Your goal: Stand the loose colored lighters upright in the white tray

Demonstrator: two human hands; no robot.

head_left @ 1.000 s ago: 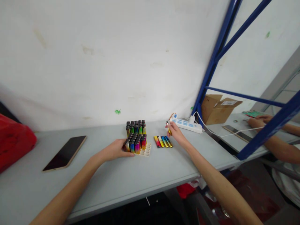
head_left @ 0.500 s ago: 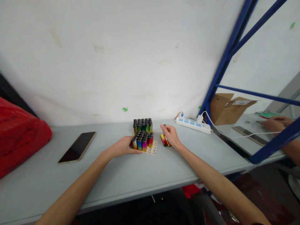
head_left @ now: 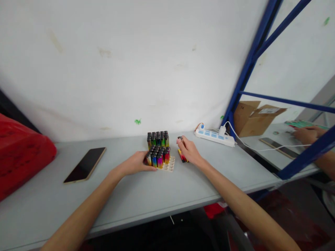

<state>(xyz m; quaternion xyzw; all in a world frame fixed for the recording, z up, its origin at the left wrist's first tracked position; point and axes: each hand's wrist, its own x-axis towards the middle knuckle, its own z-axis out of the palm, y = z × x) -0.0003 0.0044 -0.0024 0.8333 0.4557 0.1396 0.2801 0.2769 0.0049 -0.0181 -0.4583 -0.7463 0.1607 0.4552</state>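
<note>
Several colourful, black-topped lighters [head_left: 156, 158] stand upright in a pale tray [head_left: 170, 166], whose right end shows open holes. My left hand [head_left: 138, 162] is closed around the left side of this group, thumb along the front. Just behind stands a second block of upright lighters [head_left: 158, 139]. To the right, my right hand [head_left: 189, 150] pinches a lighter [head_left: 180, 138] with a dark top between thumb and fingers; most of it is hidden. Beneath that hand, a few red and yellow lighters [head_left: 182, 157] lie on the table, partly covered by the fingers.
A phone [head_left: 85, 165] lies at the left beside a red bag [head_left: 23, 153]. At the back right are a white power strip [head_left: 215, 137] with cables, a blue metal frame [head_left: 242, 78] and a cardboard box [head_left: 253, 120]. Another person's hands [head_left: 306, 134] are beyond the frame.
My right hand has lifted slightly off the lying lighters, and the dark top of a lighter now shows at its fingertips. My left hand stays on the group. The view shifts slightly.
</note>
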